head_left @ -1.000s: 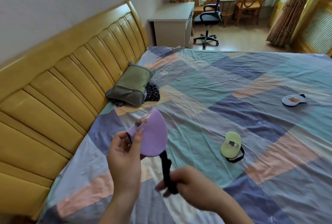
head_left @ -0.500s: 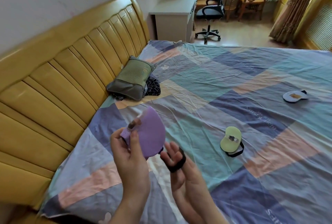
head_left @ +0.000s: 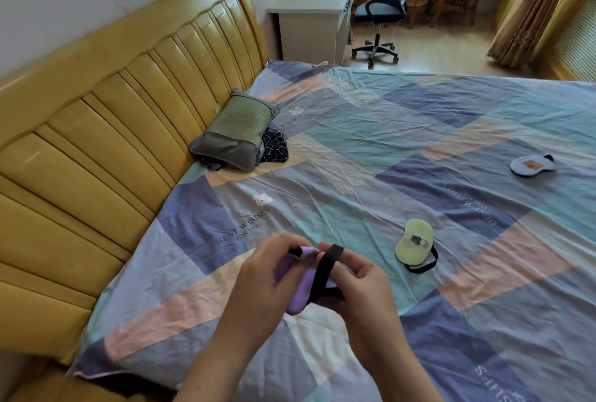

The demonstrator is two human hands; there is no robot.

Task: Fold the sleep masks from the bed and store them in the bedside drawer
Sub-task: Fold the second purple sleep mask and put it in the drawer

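Note:
A folded purple sleep mask is held low over the bed between both hands. My left hand pinches its upper edge and left side. My right hand has the mask's black elastic strap stretched over its fingers and across the mask. A green sleep mask with a black strap lies folded on the bed to the right. A white sleep mask lies farther away at the right. No bedside drawer is in view.
The bed has a patchwork sheet and a yellow wooden headboard at left. A green pillow lies on dark cloth by the headboard. Beyond stand a white desk, an office chair and wooden chairs.
Both hands have come down toward the bed and together. The purple mask went from upright and open to folded, and the strap now stretches over my right fingers across it.

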